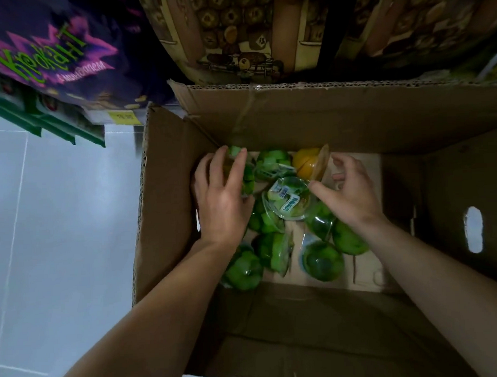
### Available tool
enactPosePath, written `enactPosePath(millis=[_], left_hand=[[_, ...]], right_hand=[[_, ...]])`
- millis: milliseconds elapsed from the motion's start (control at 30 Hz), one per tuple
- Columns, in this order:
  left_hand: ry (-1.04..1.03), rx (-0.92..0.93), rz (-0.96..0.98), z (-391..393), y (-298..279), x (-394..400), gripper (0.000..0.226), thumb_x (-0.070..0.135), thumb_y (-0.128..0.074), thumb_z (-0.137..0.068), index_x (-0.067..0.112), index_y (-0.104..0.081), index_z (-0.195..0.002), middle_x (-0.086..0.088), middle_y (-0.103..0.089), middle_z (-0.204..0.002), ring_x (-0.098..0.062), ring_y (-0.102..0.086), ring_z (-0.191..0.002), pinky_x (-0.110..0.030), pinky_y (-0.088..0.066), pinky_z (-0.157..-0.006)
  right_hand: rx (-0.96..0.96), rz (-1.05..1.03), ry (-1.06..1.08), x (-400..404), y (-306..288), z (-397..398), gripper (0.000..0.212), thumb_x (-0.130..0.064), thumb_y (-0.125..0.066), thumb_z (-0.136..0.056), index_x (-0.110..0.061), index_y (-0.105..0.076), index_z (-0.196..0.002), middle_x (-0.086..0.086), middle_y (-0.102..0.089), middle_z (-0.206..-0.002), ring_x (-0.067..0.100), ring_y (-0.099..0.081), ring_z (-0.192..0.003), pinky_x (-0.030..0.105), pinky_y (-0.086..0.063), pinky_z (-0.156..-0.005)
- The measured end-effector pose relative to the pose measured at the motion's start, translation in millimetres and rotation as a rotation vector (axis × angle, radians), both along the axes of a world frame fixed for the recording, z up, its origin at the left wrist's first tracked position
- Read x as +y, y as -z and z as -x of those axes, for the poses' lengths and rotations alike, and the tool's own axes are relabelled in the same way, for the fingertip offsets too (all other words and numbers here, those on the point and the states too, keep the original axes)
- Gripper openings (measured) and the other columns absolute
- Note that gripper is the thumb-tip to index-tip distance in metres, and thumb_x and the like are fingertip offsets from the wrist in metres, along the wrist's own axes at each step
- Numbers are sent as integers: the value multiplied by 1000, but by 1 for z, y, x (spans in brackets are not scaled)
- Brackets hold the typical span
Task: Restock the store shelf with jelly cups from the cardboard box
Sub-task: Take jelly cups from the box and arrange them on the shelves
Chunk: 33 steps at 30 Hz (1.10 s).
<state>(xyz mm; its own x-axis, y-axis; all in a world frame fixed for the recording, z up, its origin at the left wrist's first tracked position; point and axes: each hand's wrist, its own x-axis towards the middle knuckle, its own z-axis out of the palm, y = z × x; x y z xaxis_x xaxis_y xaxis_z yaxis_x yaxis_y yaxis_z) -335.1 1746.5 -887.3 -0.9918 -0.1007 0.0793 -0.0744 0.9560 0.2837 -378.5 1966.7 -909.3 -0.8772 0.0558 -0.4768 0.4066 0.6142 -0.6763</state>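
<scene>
An open cardboard box [168, 209] stands on the floor below me, with several green jelly cups [321, 260] lying loose on its bottom. An orange jelly cup [308, 160] lies at the far side. My left hand [222, 195] is down in the box's far left corner, its fingers curled over a green jelly cup [248, 179]. My right hand [352, 189] hovers with loosely spread fingers between the orange cup and a green cup that lies with its labelled lid [287, 201] up, its thumb near that lid's rim. It holds nothing.
Store shelving rises past the box: a purple snack bag [53, 54] and a green shelf edge [48, 123] at the upper left, printed brown cartons [234, 32] straight ahead. Pale floor tiles [44, 225] lie to the left. The box's right wall has a hand hole [473, 229].
</scene>
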Motion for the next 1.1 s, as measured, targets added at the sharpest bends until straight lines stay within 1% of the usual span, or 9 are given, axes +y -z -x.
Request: enactPosePath(millis=[167,300,400,467,533,700,767,900,1100], left_hand=[[-25,0,-243,1,-7,14,84,27,-86,-69,18,-49,-144,-9,-48,-141,-32,-40,-128,-52,-38,-105],[-81,-92,-486,3,-13,20,85,27,-86,-71,20,-47,-146,0,-45,-143,-21,-38,-134,-39,-38,-110],[-114,-144,-566,4,-15,21,85,30,-86,-71,24,-46,-146,13,-41,-137,-15,-40,-134,-38,-39,-111],[-128,-153,-586,4,-17,21,84,31,-86,-71,26,-46,-146,17,-40,-134,-14,-40,-133,-38,-40,-111],[-136,-155,-596,4,-17,21,83,32,-86,-71,27,-47,-144,17,-41,-133,-14,-41,-133,-40,-41,-111],[-144,-183,-599,4,-20,18,83,33,-86,-72,27,-47,-145,12,-44,-136,-14,-41,-134,-40,-41,-111],[-143,-202,-586,3,-32,18,83,32,-86,-72,25,-47,-145,6,-46,-138,-15,-42,-133,-37,-40,-112],[-100,-253,-589,-7,-85,23,83,31,-86,-73,19,-47,-146,0,-48,-140,-9,-42,-129,-11,-33,-107],[-38,-318,-569,-25,-230,33,83,33,-86,-68,17,-52,-143,2,-51,-133,0,-41,-116,-10,-30,-101]], right_hand=[[-175,96,74,-3,25,23,106,-53,-80,-71,-21,-24,-154,1,-28,-157,22,-32,-142,44,-31,-117],[-180,128,78,-1,36,23,103,-48,-85,-64,-23,-34,-150,1,-35,-152,21,-36,-139,43,-34,-115],[-205,192,130,4,41,21,87,-32,-88,-67,-24,-41,-140,0,-46,-138,15,-45,-124,24,-44,-96],[-208,227,146,4,42,23,86,-20,-87,-70,-21,-36,-139,-3,-46,-131,11,-47,-116,11,-39,-81],[-216,239,160,1,41,26,94,-19,-89,-68,-19,-33,-143,-5,-46,-132,9,-47,-118,16,-40,-91],[-207,116,154,1,27,26,95,-50,-83,-47,-35,-47,-133,-4,-48,-132,18,-48,-125,38,-42,-109],[-180,41,136,6,5,21,88,-48,-83,-54,-36,-46,-133,-5,-45,-129,16,-43,-122,31,-38,-107],[-176,7,33,21,-70,0,79,-32,-86,-70,-29,-42,-136,-11,-33,-115,8,-37,-108,22,-31,-91],[-153,11,-26,22,-233,-54,91,-27,-90,-61,-25,-39,-137,-7,-45,-120,8,-47,-107,18,-36,-88]])
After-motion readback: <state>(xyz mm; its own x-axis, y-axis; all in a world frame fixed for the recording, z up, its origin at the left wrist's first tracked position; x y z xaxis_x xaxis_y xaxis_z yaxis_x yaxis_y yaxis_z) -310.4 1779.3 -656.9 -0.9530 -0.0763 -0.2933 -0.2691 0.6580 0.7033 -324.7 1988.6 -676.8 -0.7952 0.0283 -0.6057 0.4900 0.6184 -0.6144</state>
